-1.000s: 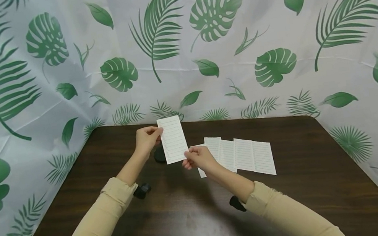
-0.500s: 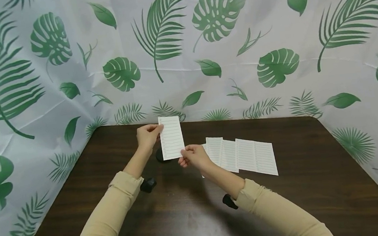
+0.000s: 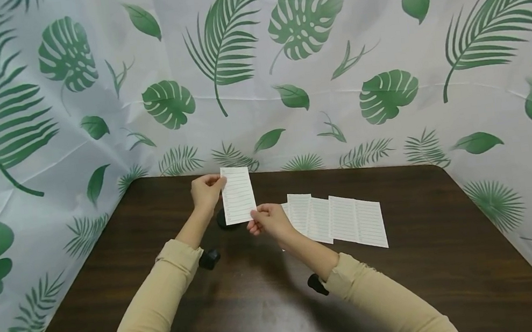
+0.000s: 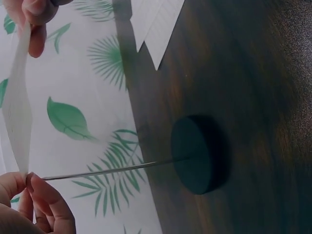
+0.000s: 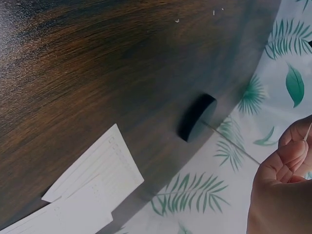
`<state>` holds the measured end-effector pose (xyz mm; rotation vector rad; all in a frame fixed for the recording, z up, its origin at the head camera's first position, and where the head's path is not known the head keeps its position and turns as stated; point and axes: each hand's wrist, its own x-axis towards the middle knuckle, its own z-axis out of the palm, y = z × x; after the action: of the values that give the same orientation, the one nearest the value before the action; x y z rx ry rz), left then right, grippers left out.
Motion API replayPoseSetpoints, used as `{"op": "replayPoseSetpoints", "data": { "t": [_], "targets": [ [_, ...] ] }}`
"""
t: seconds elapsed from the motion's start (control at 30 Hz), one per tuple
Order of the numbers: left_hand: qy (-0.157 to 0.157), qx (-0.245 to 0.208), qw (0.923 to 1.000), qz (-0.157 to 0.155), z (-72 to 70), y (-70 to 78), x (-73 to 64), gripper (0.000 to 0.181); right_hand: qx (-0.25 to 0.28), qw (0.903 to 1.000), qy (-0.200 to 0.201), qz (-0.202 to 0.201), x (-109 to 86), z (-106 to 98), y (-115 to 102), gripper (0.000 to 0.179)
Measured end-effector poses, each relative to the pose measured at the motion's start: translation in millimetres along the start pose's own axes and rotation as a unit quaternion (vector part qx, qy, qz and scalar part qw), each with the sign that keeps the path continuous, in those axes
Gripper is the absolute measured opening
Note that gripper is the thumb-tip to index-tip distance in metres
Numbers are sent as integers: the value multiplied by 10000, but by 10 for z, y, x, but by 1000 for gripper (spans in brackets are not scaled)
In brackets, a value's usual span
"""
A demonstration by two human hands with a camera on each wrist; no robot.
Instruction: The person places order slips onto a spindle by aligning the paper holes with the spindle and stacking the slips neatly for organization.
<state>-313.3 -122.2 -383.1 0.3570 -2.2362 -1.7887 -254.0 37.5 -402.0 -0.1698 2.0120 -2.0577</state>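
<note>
A white lined paper card (image 3: pixel 238 197) with a column of small checkboxes is held upright above the table. My left hand (image 3: pixel 204 192) pinches its upper left edge between thumb and fingers. At the lower right corner, my right hand (image 3: pixel 272 221) pinches it too. Behind the card stands a round black base (image 4: pixel 191 155) with a thin metal rod (image 4: pixel 117 169). The rod's upper end meets the left fingertips in the left wrist view; whether it touches the card is hidden there. In the right wrist view the base (image 5: pixel 199 118) stands apart from the right hand.
Several more lined cards (image 3: pixel 358 222) lie overlapping on the dark wooden table (image 3: pixel 431 257), right of the right hand. A white cloth (image 3: pixel 252 124) with green leaf prints hangs behind and beside the table. Black devices (image 3: pixel 210 259) are worn at both wrists.
The card's lower end and my right hand have shifted a little left, so the card tilts less. My left hand keeps its pinch, its forearm slightly further right.
</note>
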Motion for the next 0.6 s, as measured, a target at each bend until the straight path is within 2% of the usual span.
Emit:
{"op": "replayPoseSetpoints", "data": {
  "t": [0.13,0.37,0.6],
  "targets": [
    [58,38,10000,-20,30,-28,22,23,8,10000,1,41,2,-13,13,18],
    [-95,156,9998,-8,39,-73,34,25,-9,9999,79,89,28,-23,56,17],
    [-97,202,9997,-26,14,-96,22,26,27,9999,42,115,24,2,43,16]
  ]
}}
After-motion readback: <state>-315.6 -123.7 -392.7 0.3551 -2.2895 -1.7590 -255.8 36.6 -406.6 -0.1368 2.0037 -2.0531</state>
